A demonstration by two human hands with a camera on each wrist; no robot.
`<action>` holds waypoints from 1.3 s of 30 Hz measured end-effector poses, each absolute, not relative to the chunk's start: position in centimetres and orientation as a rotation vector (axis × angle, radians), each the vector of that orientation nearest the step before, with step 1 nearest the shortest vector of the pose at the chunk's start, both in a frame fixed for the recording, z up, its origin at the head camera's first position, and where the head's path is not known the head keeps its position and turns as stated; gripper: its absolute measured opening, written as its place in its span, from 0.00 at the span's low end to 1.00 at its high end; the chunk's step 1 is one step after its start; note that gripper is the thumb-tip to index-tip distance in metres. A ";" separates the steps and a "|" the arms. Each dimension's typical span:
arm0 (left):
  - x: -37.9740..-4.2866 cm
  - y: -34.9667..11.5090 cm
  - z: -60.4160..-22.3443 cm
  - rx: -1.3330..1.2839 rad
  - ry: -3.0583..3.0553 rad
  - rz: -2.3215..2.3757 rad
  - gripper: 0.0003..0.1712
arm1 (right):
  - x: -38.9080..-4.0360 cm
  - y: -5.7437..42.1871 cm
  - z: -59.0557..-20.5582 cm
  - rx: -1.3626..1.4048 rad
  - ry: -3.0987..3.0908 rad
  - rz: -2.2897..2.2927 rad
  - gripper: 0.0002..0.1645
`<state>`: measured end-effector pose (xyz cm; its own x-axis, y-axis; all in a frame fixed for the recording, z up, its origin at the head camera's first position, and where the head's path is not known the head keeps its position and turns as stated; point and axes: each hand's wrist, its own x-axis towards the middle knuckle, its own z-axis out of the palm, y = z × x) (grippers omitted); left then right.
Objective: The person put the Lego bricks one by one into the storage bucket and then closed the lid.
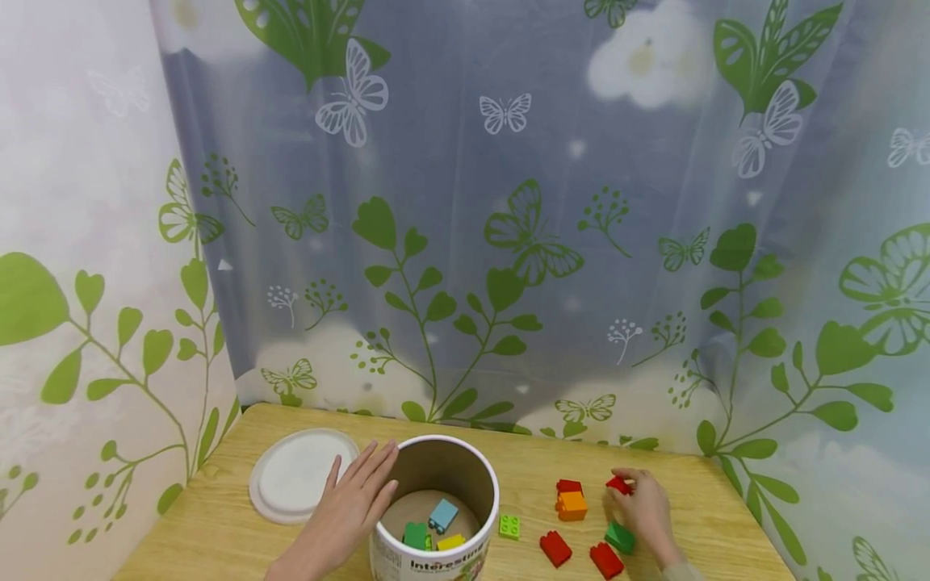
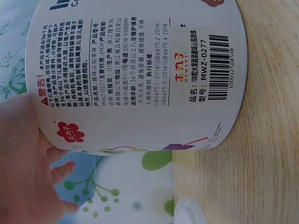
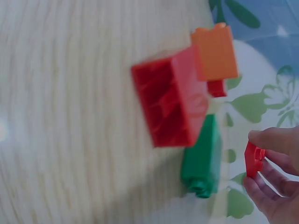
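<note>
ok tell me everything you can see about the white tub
The tub is round, straight-sided and open-topped, standing upright on the wooden table. Its outside is white and smooth, printed with "Interesting", colourful pictures, Chinese text and a barcode; its inside is brownish and looks like cardboard. A light-blue brick, a green brick, a yellow brick and a small lime-green piece lie inside. The left hand appears to touch its left side, near the rim.
</note>
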<state>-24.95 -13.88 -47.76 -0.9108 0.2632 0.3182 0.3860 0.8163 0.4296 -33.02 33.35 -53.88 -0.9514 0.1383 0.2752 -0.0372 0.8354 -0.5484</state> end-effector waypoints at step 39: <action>-24.8 -13.8 -47.9 -0.504 -2.725 -0.698 0.31 | -30.4 24.3 -47.8 0.226 -2.438 0.965 0.19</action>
<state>-24.83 -13.81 -47.88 -0.8990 0.2613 0.3515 0.3981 0.8222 0.4070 -30.42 24.30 -47.83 -0.8590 0.0299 0.5111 -0.3282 0.7341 -0.5945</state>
